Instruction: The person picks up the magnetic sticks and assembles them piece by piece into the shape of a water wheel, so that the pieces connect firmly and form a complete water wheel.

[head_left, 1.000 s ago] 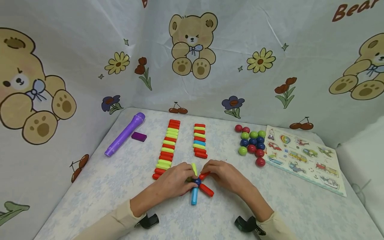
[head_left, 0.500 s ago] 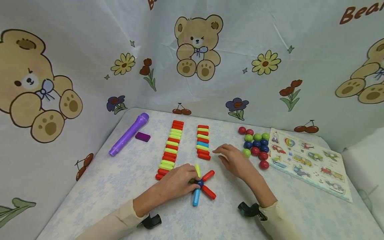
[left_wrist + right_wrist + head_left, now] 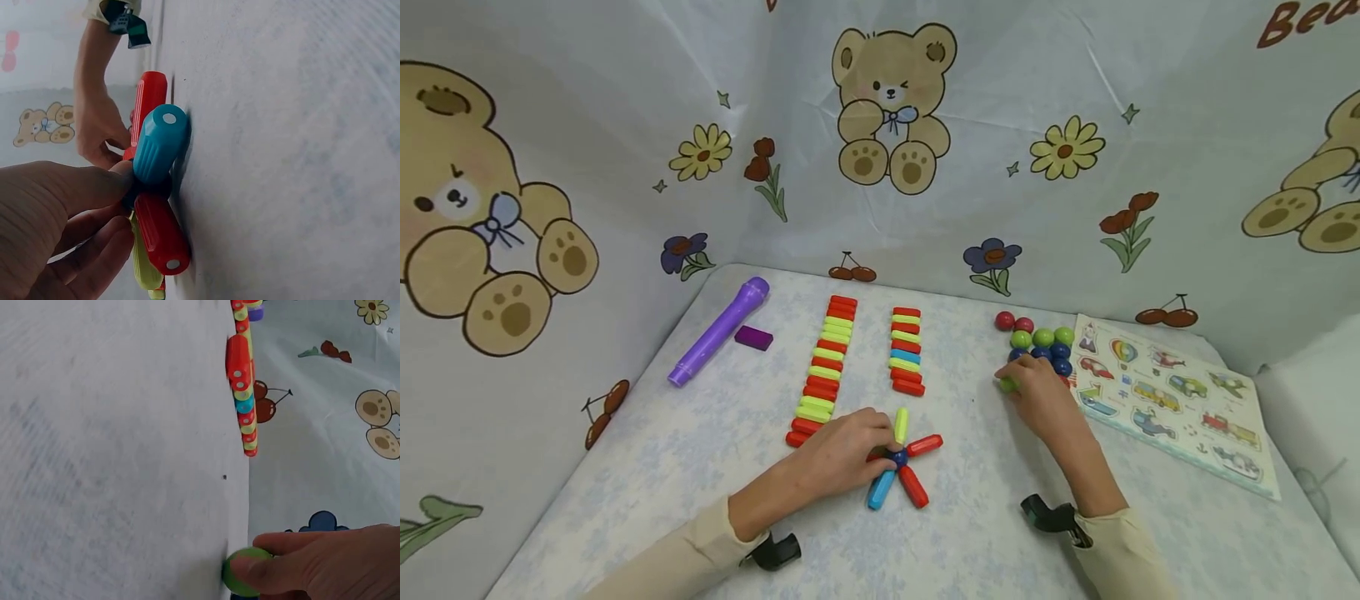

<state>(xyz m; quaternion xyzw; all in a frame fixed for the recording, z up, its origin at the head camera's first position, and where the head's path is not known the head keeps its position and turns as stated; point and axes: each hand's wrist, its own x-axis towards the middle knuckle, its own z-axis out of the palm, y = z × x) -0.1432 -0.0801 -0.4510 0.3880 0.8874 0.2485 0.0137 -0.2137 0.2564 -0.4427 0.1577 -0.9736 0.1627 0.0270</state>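
Note:
A star of sticks lies near the front of the table: a dark blue ball (image 3: 897,457) in the middle, with a yellow-green stick (image 3: 901,425), two red sticks (image 3: 923,445) and a blue stick (image 3: 880,490) pointing outward. My left hand (image 3: 878,447) pinches the star at its centre; the left wrist view shows its fingers (image 3: 69,194) against the blue stick (image 3: 159,144). My right hand (image 3: 1021,380) is out to the right, fingertips curled over a green ball (image 3: 1006,385) at the near edge of the ball cluster (image 3: 1039,340). The right wrist view shows that green ball (image 3: 240,575) under a finger (image 3: 300,565).
Two rows of red, yellow-green and blue sticks (image 3: 823,371) (image 3: 906,350) lie behind the star. A purple tube (image 3: 718,332) and a small purple block (image 3: 753,337) sit at the back left. A picture puzzle board (image 3: 1165,392) lies at the right. Printed cloth walls surround the table.
My right hand left the star and moved right to the ball cluster, where it now covers a green ball. The left hand stayed, and the star's sticks turned slightly.

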